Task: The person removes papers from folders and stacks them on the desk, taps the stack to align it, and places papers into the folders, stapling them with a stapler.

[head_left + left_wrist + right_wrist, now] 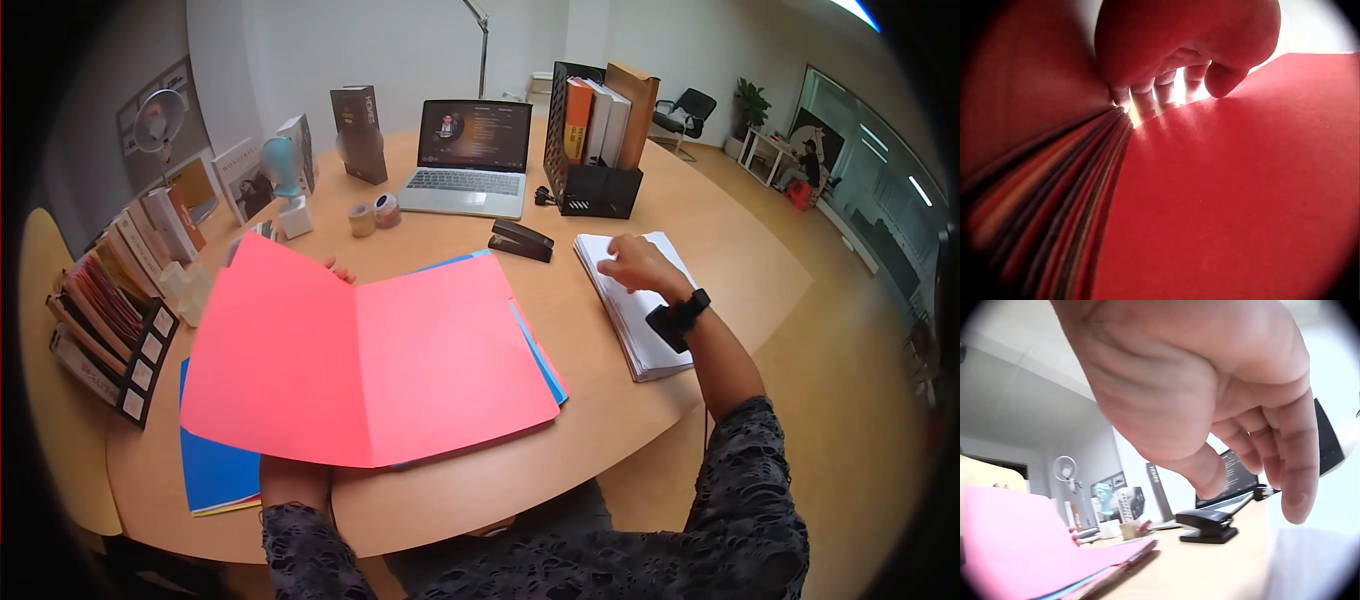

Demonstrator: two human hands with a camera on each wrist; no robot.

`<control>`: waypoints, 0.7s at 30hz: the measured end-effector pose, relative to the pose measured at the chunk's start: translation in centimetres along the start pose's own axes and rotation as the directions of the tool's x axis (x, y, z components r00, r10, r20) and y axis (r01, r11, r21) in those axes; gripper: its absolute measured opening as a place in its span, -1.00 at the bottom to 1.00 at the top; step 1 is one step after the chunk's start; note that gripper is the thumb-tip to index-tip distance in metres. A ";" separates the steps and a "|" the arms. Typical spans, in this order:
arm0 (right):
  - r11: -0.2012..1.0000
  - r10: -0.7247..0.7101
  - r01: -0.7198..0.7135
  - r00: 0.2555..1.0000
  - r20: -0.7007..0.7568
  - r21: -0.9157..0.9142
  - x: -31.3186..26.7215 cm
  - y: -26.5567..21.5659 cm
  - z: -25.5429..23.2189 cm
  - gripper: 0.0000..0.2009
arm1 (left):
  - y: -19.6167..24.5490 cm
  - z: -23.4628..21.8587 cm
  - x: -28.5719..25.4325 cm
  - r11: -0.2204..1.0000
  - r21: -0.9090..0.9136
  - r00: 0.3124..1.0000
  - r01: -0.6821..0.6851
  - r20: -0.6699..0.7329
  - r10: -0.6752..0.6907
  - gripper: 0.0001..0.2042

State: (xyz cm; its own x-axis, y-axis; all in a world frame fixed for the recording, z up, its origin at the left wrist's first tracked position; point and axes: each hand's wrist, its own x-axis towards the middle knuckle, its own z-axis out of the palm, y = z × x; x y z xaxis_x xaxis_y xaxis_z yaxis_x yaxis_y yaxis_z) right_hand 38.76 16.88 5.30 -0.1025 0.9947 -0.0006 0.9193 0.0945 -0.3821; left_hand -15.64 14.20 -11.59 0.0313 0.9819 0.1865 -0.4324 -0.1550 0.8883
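A pink file folder lies spread open, its left flap raised over other coloured folders. Most of my left hand is hidden behind that flap; only fingertips show past the far edge. In the left wrist view, the left hand grips the folder edge, thumb on the red-looking cover and fingers beyond it. Several coloured sheet edges fan out beside it. My right hand is over a stack of white paper. The right wrist view shows this hand holding nothing, its fingers loosely bent downward.
A black stapler sits between folder and paper. Behind are an open laptop, tape rolls and a black file holder with books. At left stand a small bust and a book rack. Blue folders lie near the front edge.
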 end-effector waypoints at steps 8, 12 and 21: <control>0.990 0.131 -0.115 0.958 0.256 -0.078 -2.1 0.4 0.3 -0.30 | -0.1 -0.7 -0.2 0.999 0.029 1.000 0.021 0.012 -0.021 -0.64; 0.993 0.121 -0.114 0.944 0.307 -0.042 -1.7 1.4 0.7 -0.30 | -0.4 -1.1 -0.6 0.999 0.044 0.999 0.032 0.020 -0.033 -0.65; 0.968 0.040 -0.126 0.931 0.363 0.216 -1.0 3.8 0.9 -0.42 | -0.1 -1.8 -1.4 0.996 0.076 0.999 0.042 0.026 -0.044 -0.65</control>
State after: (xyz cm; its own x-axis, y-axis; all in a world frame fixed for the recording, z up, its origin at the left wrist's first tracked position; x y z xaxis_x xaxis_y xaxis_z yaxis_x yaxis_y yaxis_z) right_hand 42.04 16.17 2.96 -0.1964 0.9155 -0.3512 0.8210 -0.0423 -0.5693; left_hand -17.27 13.06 -12.73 0.0733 0.9847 0.1580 -0.3608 -0.1215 0.9247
